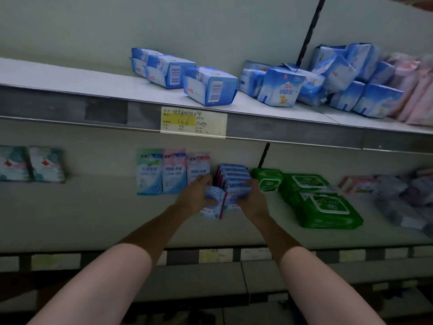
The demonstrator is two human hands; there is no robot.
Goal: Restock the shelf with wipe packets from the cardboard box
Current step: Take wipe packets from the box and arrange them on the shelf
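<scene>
Lower shelf point(93, 219), frame centre | left hand point(195, 195) and right hand point(251, 200) both grasp blue wipe packets point(234, 181) — row standing on edge | advice: square the row, press it upright — cardboard box unseen

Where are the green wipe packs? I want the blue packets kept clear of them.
In the head view, the green wipe packs lie on the lower shelf, immediately right of the right hand.
</scene>
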